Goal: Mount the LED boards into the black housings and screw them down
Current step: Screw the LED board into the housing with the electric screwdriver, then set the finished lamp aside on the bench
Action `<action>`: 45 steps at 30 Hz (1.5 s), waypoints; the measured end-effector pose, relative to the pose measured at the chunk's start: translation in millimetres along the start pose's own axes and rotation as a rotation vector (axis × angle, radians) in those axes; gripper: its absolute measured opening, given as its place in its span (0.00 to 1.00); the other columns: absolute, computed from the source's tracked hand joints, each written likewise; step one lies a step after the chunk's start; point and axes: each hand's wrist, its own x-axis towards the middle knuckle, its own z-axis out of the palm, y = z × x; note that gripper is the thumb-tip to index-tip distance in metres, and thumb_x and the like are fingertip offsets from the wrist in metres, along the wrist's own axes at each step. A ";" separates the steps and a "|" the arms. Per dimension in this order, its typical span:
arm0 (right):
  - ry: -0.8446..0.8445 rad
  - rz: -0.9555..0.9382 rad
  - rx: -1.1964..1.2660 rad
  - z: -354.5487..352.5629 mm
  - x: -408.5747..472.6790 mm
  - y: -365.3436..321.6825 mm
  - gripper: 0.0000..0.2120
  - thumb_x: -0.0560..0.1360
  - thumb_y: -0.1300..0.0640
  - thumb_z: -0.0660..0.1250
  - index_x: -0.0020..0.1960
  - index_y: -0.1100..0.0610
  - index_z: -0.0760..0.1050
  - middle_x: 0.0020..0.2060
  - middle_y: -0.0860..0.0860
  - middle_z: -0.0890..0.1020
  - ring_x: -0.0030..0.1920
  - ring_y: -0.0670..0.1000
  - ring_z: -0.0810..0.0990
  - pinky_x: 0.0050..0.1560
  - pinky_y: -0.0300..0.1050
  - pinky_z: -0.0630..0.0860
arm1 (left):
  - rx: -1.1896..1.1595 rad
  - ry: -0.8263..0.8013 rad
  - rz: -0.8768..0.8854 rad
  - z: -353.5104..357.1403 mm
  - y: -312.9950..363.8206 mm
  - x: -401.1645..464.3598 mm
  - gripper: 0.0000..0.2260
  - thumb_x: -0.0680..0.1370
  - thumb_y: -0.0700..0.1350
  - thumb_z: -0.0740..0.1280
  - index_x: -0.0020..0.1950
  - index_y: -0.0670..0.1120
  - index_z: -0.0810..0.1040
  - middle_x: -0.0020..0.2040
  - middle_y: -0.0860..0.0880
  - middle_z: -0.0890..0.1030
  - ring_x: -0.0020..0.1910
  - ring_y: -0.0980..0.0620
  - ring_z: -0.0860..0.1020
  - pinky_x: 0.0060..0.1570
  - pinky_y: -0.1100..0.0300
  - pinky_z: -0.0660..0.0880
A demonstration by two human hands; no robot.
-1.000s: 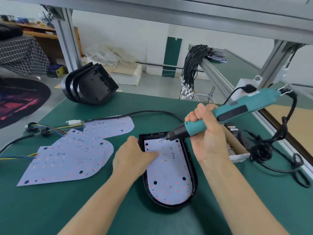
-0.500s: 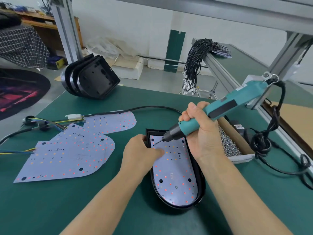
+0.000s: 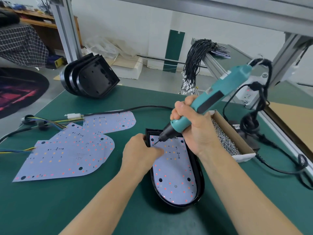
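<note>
Screwdriver (image 3: 203, 109) gripped in right hand (image 3: 194, 131), bit at far-left board hole. Left hand (image 3: 140, 155) curled, pinning LED board (image 3: 172, 173) inside housing (image 3: 200, 182), centre tabletop (image 3: 67, 200). Board thin, probably fragile; press edges only.

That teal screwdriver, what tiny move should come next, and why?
Probably lower the teal screwdriver slightly so its tip seats at the far left corner of the LED board. The tip hovers there and the left hand steadies the black housing.

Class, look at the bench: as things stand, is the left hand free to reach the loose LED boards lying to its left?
Probably yes. The loose LED boards lie uncovered on the mat beside the left hand, nothing between them. But that hand is steadying the board in the black housing, so it must let go first.
</note>
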 end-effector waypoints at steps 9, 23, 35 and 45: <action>-0.322 0.165 -0.036 -7.6 8.4 -11.3 0.14 0.67 0.53 0.74 0.40 0.53 0.67 0.33 0.49 0.71 0.36 0.51 0.71 0.47 0.45 0.68 | -0.050 -0.012 -0.018 -0.9 -5.0 2.5 0.10 0.63 0.41 0.73 0.42 0.41 0.78 0.35 0.45 0.79 0.33 0.46 0.74 0.37 0.56 0.71; 0.001 0.198 0.306 -13.3 22.7 -32.7 0.26 0.55 0.40 0.79 0.38 0.53 0.69 0.29 0.48 0.71 0.29 0.47 0.69 0.37 0.42 0.71 | -0.148 -0.033 -0.074 -5.3 -1.3 -3.8 0.10 0.63 0.38 0.74 0.42 0.39 0.82 0.40 0.41 0.85 0.41 0.40 0.83 0.46 0.44 0.80; 0.016 0.495 -1.351 -51.4 -42.6 -13.1 0.17 0.76 0.49 0.67 0.57 0.59 0.69 0.45 0.58 0.79 0.40 0.55 0.78 0.39 0.49 0.77 | -0.686 0.003 -0.085 -29.3 6.2 -5.8 0.06 0.72 0.31 0.68 0.44 0.41 0.79 0.34 0.44 0.83 0.29 0.47 0.81 0.27 0.53 0.80; 0.068 0.286 -1.691 -32.0 -51.9 -18.3 0.16 0.80 0.45 0.57 0.51 0.58 0.74 0.52 0.55 0.77 0.56 0.58 0.74 0.52 0.47 0.70 | -0.765 0.065 0.041 -31.7 23.7 -19.0 0.07 0.71 0.30 0.67 0.40 0.42 0.79 0.33 0.45 0.82 0.30 0.46 0.81 0.30 0.52 0.80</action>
